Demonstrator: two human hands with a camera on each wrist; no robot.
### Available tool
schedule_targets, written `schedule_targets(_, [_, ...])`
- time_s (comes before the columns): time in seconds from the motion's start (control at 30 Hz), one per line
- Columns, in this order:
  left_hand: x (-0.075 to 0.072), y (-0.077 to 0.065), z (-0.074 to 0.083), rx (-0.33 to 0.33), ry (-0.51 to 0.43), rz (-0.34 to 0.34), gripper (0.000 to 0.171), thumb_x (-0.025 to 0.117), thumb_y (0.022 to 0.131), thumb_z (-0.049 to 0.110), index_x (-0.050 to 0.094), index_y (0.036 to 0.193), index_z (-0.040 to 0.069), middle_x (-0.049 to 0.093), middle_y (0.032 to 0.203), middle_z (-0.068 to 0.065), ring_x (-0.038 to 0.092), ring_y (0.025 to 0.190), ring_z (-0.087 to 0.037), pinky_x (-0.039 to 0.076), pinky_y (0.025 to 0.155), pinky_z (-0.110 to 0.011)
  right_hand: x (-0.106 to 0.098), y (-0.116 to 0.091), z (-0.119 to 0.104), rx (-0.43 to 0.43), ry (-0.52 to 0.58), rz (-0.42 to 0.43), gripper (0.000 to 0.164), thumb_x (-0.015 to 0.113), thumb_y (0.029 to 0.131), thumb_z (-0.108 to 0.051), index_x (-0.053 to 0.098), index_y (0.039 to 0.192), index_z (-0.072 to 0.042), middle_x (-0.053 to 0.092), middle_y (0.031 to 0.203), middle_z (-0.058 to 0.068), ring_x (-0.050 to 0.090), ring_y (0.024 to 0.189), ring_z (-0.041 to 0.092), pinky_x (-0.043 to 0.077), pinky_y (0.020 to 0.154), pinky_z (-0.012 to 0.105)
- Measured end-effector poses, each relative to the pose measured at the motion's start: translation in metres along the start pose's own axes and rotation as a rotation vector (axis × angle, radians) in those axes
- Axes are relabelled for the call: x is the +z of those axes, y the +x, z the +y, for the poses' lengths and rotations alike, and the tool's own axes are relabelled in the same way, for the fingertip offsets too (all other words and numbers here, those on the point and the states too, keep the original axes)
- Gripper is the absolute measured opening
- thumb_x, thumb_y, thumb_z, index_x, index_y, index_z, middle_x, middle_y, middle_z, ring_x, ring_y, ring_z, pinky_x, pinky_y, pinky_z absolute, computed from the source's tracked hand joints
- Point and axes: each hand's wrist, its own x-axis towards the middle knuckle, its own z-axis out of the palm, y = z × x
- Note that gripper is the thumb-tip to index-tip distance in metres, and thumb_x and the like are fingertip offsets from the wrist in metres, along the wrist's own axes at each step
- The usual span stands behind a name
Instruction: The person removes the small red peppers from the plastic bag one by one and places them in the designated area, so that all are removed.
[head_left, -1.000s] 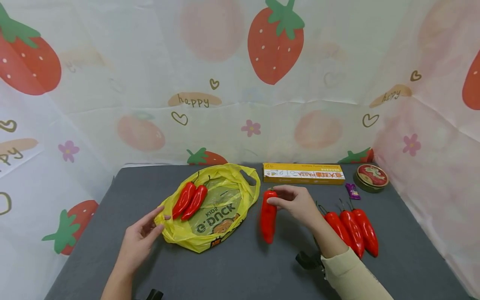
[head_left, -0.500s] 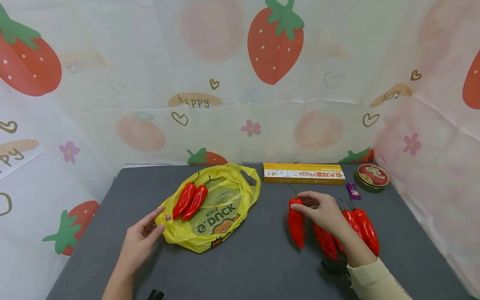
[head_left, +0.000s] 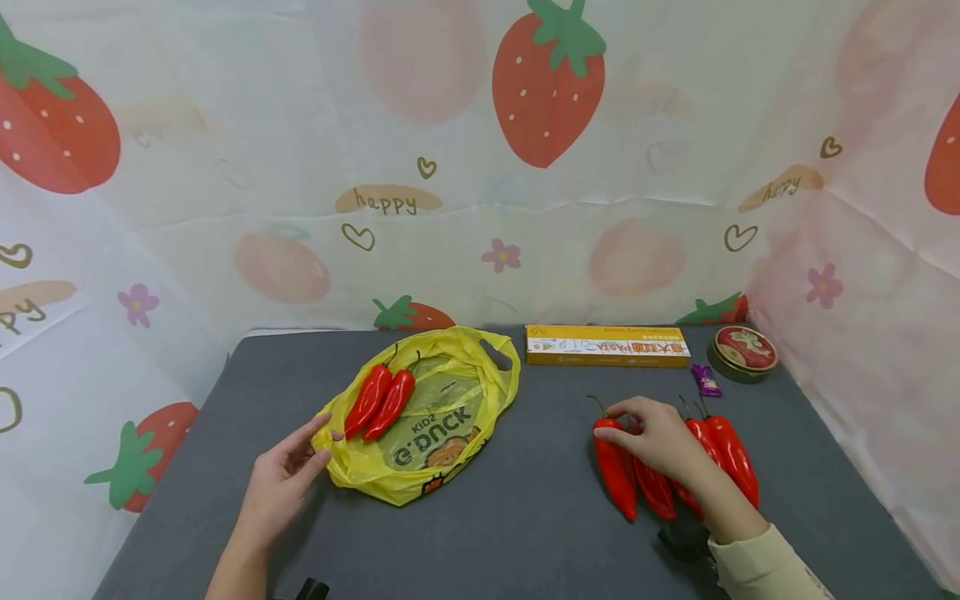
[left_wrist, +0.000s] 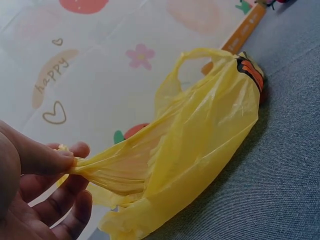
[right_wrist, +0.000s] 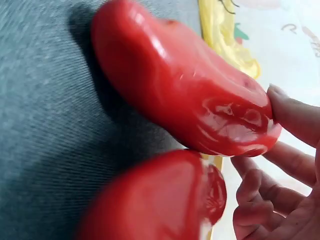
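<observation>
My left hand point(head_left: 281, 479) pinches the left rim of a yellow plastic bag point(head_left: 450, 475), its edge gathered between thumb and fingers in the left wrist view. Two red chili peppers point(head_left: 390, 407) lie side by side in the bag's mouth. Toward the right, my right hand point(head_left: 660, 437) holds another red chili pepper point(head_left: 617, 475) near its stem end, between thumb and fingers. That pepper lies at the left end of a row of several similar peppers point(head_left: 731, 454), partly hidden by the hand and forearm. In the right wrist view, a neighbouring pepper point(right_wrist: 150, 200) sits close beside it.
A yellow pasta box point(head_left: 607, 347) lies along the table's back edge. Right of it are a small purple packet point(head_left: 706, 381) and a round tin with a red lid point(head_left: 744, 350). A printed strawberry cloth point(head_left: 555, 233) rises behind the grey table point(head_left: 480, 542).
My right hand has carried its pepper from beside the bag rightward to the row and lowered it next to the others. The left hand stays on the bag.
</observation>
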Motion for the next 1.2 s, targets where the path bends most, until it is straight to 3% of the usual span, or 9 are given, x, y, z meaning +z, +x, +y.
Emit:
schedule_targets(0.1, [0.0,0.0,0.0,-0.001,0.003,-0.002,0.048,0.064,0.099,0.011,0.054,0.147,0.013,0.073,0.12,-0.012,0.054,0.087,-0.01,0.051,0.073,-0.017,0.002,0.001,0.001,-0.016,-0.024,-0.014,0.042,0.077,0.088,-0.04,0.074,0.116,-0.008,0.066,0.098,0.004,0.052,0.082,0.019,0.046,0.069,0.033])
schedule_targets(0.2, [0.0,0.0,0.0,-0.002,-0.001,-0.008,0.048,0.064,0.099,0.011,0.054,0.147,0.014,0.073,0.121,-0.012,0.054,0.088,-0.01,0.052,0.073,-0.017,0.004,0.001,0.002,-0.015,-0.039,-0.021,0.042,0.077,0.089,-0.039,0.074,0.116,-0.007,0.068,0.098,0.004,0.053,0.08,0.017,0.047,0.069,0.032])
schedule_targets(0.5, [-0.001,0.0,0.002,-0.022,-0.012,-0.015,0.048,0.064,0.1,0.013,0.054,0.147,0.016,0.072,0.123,-0.01,0.056,0.091,-0.01,0.053,0.075,-0.016,0.008,0.003,0.003,0.04,-0.099,-0.032,0.045,0.076,0.089,-0.041,0.074,0.117,-0.006,0.072,0.11,0.01,0.063,0.092,0.022,0.056,0.082,0.046])
schedule_targets(0.87, [-0.002,0.0,0.0,-0.014,-0.009,-0.012,0.049,0.064,0.099,0.013,0.054,0.147,0.015,0.073,0.122,-0.011,0.055,0.09,-0.011,0.052,0.073,-0.017,0.003,0.006,0.001,0.034,-0.107,-0.054,0.047,0.073,0.092,-0.043,0.072,0.122,-0.007,0.072,0.108,0.006,0.063,0.094,0.022,0.056,0.084,0.047])
schedule_targets(1.2, [-0.002,0.0,-0.001,0.009,-0.002,-0.006,0.048,0.065,0.099,0.012,0.055,0.146,0.015,0.073,0.12,-0.011,0.054,0.089,-0.01,0.052,0.072,-0.017,-0.002,0.011,-0.015,-0.039,-0.025,-0.01,0.038,0.071,0.095,-0.037,0.072,0.121,-0.009,0.073,0.106,0.004,0.058,0.075,0.013,0.051,0.067,0.03])
